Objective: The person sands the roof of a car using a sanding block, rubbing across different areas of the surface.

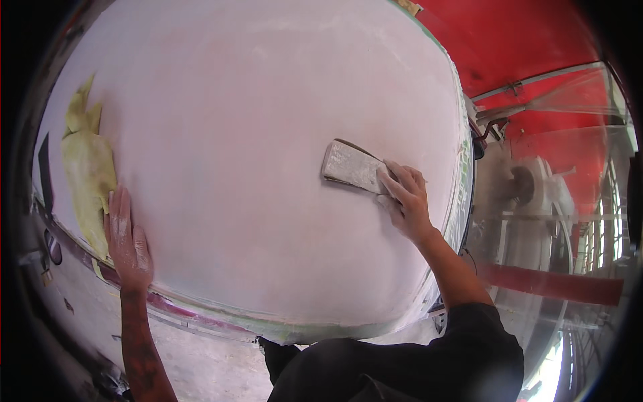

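1. Right hand (pixel 412 206): fingers gripping the right end of the powdery block (pixel 351 165), which lies on the pale panel (pixel 241 187), right of centre. Uneven pressure could, I judge, gouge the surface.
2. Left hand (pixel 128 238): fingers extended, grasping nothing I can see, beside the yellow cloth (pixel 91 171). Powder underneath might make it slip.
3. Cloth: near the panel's left edge; a nudge could drop it.

Upr R: lg glossy red panel (pixel 516 40), thin grey metal rail (pixel 552 76) along its lwr edge. Below that, pale roundish obj w/ dark ctr (pixel 524 185), blurry, can't ID. Lwr R: flat dull-red bar (pixel 550 283), nr bright barred opening (pixel 591 241). Btm, L of ctr: scuffed pale-grey floor (pixel 207 358).
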`<state>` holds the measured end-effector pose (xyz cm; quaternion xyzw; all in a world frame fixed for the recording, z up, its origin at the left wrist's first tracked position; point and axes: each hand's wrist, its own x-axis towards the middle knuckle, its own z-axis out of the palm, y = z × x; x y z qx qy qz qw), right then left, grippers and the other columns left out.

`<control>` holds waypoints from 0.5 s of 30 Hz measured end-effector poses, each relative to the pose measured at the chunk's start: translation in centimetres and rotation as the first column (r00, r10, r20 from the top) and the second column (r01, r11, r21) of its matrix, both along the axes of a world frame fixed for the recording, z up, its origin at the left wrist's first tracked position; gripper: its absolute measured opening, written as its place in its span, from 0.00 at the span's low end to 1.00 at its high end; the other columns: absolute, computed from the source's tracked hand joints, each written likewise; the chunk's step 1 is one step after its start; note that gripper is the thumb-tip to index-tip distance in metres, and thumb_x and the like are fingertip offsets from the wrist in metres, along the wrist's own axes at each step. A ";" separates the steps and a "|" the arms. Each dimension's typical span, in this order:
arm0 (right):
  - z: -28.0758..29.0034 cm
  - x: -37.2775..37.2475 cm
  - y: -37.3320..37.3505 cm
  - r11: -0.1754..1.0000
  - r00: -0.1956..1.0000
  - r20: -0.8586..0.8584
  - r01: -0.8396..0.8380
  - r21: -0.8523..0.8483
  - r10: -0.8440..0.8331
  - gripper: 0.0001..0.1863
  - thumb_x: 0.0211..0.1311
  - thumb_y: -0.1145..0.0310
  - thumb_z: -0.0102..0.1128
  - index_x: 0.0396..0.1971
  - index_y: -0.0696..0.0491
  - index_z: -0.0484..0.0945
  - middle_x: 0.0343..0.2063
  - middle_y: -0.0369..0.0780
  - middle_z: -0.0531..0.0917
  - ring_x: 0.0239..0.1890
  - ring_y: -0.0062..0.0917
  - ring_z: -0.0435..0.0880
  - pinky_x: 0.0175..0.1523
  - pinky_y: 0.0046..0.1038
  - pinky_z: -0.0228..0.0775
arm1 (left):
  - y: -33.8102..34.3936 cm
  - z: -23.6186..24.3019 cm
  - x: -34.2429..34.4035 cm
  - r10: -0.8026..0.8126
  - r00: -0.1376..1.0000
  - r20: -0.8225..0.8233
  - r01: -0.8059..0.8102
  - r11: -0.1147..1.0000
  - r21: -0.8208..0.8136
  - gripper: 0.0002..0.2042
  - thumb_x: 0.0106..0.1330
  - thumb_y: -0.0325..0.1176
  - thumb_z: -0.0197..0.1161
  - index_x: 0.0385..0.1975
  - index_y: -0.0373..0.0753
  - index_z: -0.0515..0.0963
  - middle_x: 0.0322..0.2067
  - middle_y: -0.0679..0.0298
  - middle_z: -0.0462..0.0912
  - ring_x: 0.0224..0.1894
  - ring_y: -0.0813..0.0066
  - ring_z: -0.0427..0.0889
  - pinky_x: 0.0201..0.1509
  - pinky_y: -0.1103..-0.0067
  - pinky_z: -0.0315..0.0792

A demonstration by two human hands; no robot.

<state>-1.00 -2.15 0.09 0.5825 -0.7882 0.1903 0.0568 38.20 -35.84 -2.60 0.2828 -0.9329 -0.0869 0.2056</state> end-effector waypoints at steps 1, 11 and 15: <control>0.3 -1.2 -0.2 0.999 0.999 -0.013 -0.043 0.012 0.043 0.28 0.49 0.70 0.69 0.55 0.49 0.79 0.55 0.40 0.78 0.49 0.39 0.76 0.57 0.38 0.67 | -0.1 0.0 0.2 -0.003 1.000 0.014 0.003 1.000 -0.005 0.25 0.77 0.39 0.38 0.68 0.31 0.62 0.68 0.53 0.64 0.72 0.49 0.57 0.74 0.57 0.48; 0.9 -16.2 -12.8 0.961 0.907 -0.318 0.256 -0.101 -0.275 0.18 0.64 0.62 0.59 0.54 0.45 0.78 0.51 0.42 0.81 0.45 0.46 0.79 0.48 0.43 0.75 | -0.3 0.0 -1.9 -0.033 0.997 -0.070 0.034 0.999 0.010 0.24 0.76 0.38 0.39 0.68 0.31 0.62 0.68 0.52 0.64 0.72 0.48 0.57 0.74 0.57 0.47; -0.3 -1.3 -6.7 0.999 0.987 -0.150 0.050 -0.015 -0.052 0.27 0.51 0.68 0.70 0.55 0.44 0.79 0.54 0.39 0.78 0.47 0.38 0.77 0.53 0.39 0.71 | 0.1 0.2 0.0 0.013 1.000 0.007 -0.013 1.000 0.004 0.25 0.74 0.36 0.41 0.68 0.32 0.62 0.68 0.52 0.63 0.73 0.49 0.56 0.74 0.57 0.47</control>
